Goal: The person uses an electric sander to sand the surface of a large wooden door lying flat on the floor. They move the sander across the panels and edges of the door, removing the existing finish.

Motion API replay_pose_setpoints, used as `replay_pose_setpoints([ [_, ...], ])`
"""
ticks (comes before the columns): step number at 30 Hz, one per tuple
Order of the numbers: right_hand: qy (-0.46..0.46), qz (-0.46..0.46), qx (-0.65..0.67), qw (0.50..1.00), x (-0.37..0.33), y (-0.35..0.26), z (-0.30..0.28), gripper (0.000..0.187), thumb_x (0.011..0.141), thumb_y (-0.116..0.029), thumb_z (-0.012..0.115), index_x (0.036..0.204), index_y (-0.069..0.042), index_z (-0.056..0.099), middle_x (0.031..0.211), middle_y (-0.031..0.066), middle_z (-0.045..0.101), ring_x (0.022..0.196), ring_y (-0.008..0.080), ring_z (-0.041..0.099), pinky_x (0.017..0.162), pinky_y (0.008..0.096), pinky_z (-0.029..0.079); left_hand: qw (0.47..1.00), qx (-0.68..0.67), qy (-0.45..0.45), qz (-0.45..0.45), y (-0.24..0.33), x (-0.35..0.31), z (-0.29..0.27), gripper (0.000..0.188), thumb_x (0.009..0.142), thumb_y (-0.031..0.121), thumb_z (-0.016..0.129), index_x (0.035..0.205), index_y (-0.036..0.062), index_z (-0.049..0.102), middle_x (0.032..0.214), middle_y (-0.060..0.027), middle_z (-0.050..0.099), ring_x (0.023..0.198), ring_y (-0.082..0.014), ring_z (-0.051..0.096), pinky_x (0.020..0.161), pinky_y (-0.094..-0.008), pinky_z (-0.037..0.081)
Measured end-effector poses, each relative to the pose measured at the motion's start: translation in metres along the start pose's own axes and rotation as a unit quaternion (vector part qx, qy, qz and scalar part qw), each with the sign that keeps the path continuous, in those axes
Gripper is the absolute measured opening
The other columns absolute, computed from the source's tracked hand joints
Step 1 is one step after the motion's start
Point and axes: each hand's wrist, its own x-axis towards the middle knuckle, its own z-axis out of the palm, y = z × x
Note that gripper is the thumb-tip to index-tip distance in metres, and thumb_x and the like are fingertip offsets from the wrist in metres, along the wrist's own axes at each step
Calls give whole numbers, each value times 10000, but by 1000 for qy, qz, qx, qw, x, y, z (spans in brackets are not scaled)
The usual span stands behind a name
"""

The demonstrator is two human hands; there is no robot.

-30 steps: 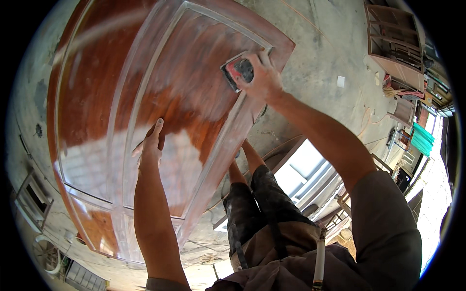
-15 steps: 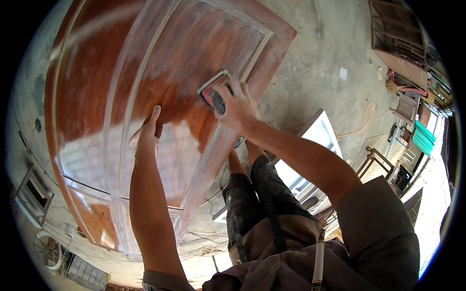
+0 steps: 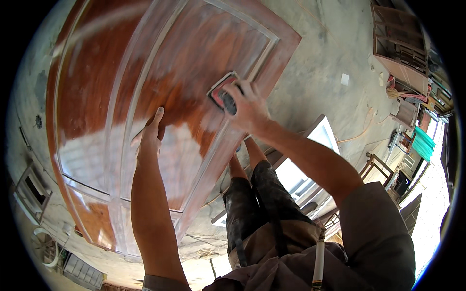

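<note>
A large brown wooden door [image 3: 92,72] with raised mouldings lies in front of me, its panels partly glossy and partly dulled by whitish dust. My right hand [image 3: 250,109] is closed round the black grip of a sanding block [image 3: 219,87] with a red base. The block is on the dusty part of the right panel, close to its right-hand moulding. Over the same panel, further left, my left hand [image 3: 150,133] holds nothing. Its thumb stands apart from the fingers, which are partly hidden; whether they touch the wood I cannot tell.
A white framed panel [image 3: 310,160] lies on the concrete floor [image 3: 325,58] to the right of my legs. Wooden furniture [image 3: 400,46] stands at the far right, near a green cloth [image 3: 424,143]. A grey frame [image 3: 33,191] leans at the left. Thin cords cross the floor.
My right hand has slid the sanding block slightly to the right across the panel. My left hand keeps its place over the door. The whole view has shifted a little.
</note>
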Motion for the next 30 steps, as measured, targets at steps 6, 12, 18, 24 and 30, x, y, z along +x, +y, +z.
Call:
replay_pose_setpoints([
  [6,69,-15,-52,996,97,123,-64,659,740,-253,879,1320,-177,573,1293,162,574,1187,439,583,984,510,543,998,1,-57,32,4,-9,-6,1680,633,637,952,1584,-69,-240,1403,-36,568,1235,-196,493,1090,-402,315],
  [12,86,20,-20,996,121,158,-78,651,754,-263,867,1323,-174,563,1279,196,566,1163,442,591,973,516,542,996,20,-69,46,-4,18,4,1881,469,752,963,1537,-62,-354,1585,-119,489,1484,-385,387,1197,-761,19],
  [18,-2,16,-13,1000,18,15,-6,615,789,-182,832,1334,-176,549,1322,161,525,1237,461,519,958,570,546,995,85,39,-26,-2,25,-1,1819,571,707,958,1474,-164,-360,1417,-214,601,1328,-186,546,1195,-303,368],
  [24,-121,-130,-8,984,-72,-67,50,741,683,-119,849,1359,-172,552,1270,141,499,1224,407,509,968,498,572,997,-28,-52,54,-7,11,0,1823,547,741,943,1495,-157,-328,1614,-383,266,1464,-367,402,1102,-325,452],
  [30,-98,-124,20,987,-29,-66,56,714,722,-155,846,1373,-206,555,1279,133,522,1255,411,524,912,516,599,982,147,107,-45,6,-8,12,1736,599,861,829,1586,-38,-281,1653,-419,-193,1572,-568,-57,1270,-628,157],
])
